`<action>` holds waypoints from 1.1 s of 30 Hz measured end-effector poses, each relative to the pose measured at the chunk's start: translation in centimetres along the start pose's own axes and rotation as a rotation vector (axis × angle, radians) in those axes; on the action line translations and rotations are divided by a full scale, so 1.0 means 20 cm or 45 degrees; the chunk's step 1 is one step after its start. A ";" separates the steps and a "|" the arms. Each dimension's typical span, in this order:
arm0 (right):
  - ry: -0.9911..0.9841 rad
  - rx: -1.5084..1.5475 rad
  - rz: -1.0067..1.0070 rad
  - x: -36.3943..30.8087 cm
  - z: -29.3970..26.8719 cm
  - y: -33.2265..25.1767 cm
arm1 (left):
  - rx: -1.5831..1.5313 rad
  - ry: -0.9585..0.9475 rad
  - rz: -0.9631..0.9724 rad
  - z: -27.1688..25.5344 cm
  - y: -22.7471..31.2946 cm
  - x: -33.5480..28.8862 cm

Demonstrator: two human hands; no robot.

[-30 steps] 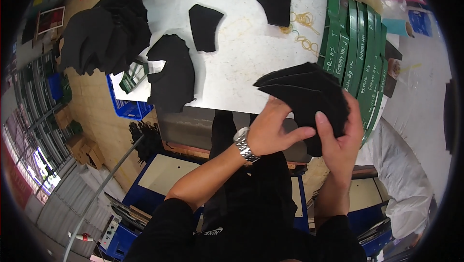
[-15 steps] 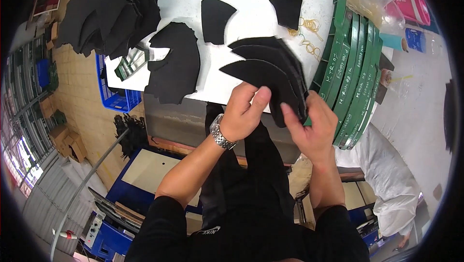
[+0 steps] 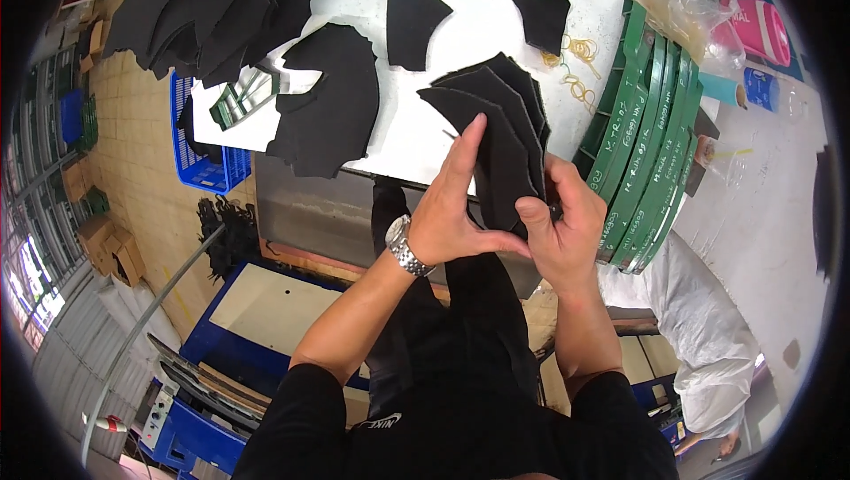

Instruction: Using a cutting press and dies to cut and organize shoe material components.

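1. Right hand [image 3: 571, 232] pinches the fanned stack of black fabric-like cutouts [image 3: 512, 139] by its lower end; left hand [image 3: 453, 219] lies spread along its left edge.
2. Looks light, bendy, kinda grippy imo; I'd grab the bunched lower end.
3. Past the fingertips: loose matte curved-edge cutout [image 3: 414, 27], smooth white tabletop [image 3: 482, 6].
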State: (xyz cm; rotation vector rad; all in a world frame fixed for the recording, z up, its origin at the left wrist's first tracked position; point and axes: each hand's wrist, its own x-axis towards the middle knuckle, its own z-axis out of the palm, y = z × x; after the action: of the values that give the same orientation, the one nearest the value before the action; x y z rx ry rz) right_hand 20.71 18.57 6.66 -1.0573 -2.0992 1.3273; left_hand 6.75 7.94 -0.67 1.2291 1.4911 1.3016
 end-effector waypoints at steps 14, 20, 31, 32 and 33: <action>-0.136 -0.281 -0.364 0.22 -0.08 -0.02 | -1.544 0.011 -0.568 -0.11 0.08 -0.04; -0.289 -0.333 -0.526 0.37 -0.11 -0.01 | -1.744 -0.196 -0.538 -0.11 0.10 -0.01; -0.417 -0.227 -0.475 0.36 -0.13 0.08 | -1.636 -0.232 -0.643 -0.10 0.06 0.01; -0.445 -0.152 -0.385 0.36 -0.13 0.09 | -1.637 -0.234 -0.647 -0.10 0.05 0.01; -0.454 -0.063 -0.304 0.37 -0.12 0.10 | -1.656 -0.331 -0.589 -0.10 0.05 0.02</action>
State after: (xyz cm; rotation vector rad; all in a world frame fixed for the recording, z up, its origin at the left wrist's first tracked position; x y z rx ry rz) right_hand 18.68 26.22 5.71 -0.5935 -2.4357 1.4305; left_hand 4.91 7.95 0.57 0.1522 0.4290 1.3045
